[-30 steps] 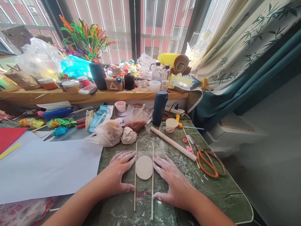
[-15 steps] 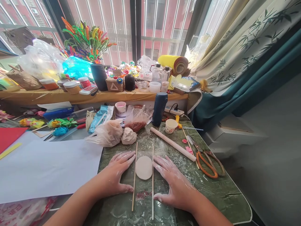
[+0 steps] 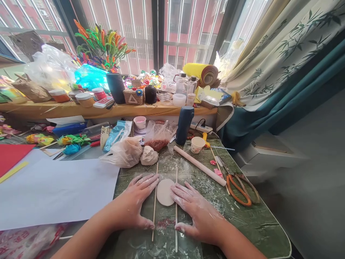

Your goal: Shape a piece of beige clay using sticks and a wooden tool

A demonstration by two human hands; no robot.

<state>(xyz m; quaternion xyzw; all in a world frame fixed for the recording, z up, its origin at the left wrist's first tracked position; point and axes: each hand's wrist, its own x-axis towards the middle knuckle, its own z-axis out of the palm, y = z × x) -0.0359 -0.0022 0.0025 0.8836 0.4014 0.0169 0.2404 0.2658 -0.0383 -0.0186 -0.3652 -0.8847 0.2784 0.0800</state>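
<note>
A flat round disc of pale clay (image 3: 165, 192) lies between two thin wooden sticks, the left stick (image 3: 154, 216) and the right stick (image 3: 176, 223), on a clear sheet. My left hand (image 3: 141, 198), dusted with white powder, rests with fingers stretched out along the left stick. Across the right stick lies my right hand (image 3: 191, 205), also powdery and spread, its fingertips at the disc's right edge. Neither hand grips anything. Beyond them sit a lump of clay (image 3: 149, 155) and a pale rolling pin (image 3: 199, 165) lying diagonally.
Scissors with orange handles (image 3: 238, 190) lie near the table's right edge. A paper cup (image 3: 197, 145), a dark blue cylinder (image 3: 184, 126) and plastic bags (image 3: 124, 153) stand behind. White paper (image 3: 59, 190) covers the left side. A crowded window ledge (image 3: 107, 109) runs across the back.
My right hand has shifted left, so its fingers now reach over the right stick to the disc's edge. My left fingertips have moved slightly over the left stick. The view has shifted slightly.
</note>
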